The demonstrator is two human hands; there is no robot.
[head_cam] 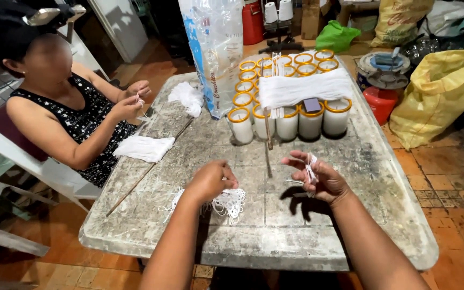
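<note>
My left hand (210,181) rests on the stone table (275,241), fingers closed on a tangled bunch of white string (231,203). My right hand (316,176) is raised a little above the table with white string (311,167) wound around its fingers. A thin strand runs between the two hands. Behind them stand several white candles in glasses with yellow rims (288,121). A thick bundle of white string (304,88) lies across their tops, with a small dark block (312,104) on it.
A person in a dark top (76,121) sits at the table's left, working string in both hands (130,99). Nearby lie a white string pile (145,147), a long thin stick (146,169) and a tall plastic bag (216,53). Yellow sacks (439,91) stand right.
</note>
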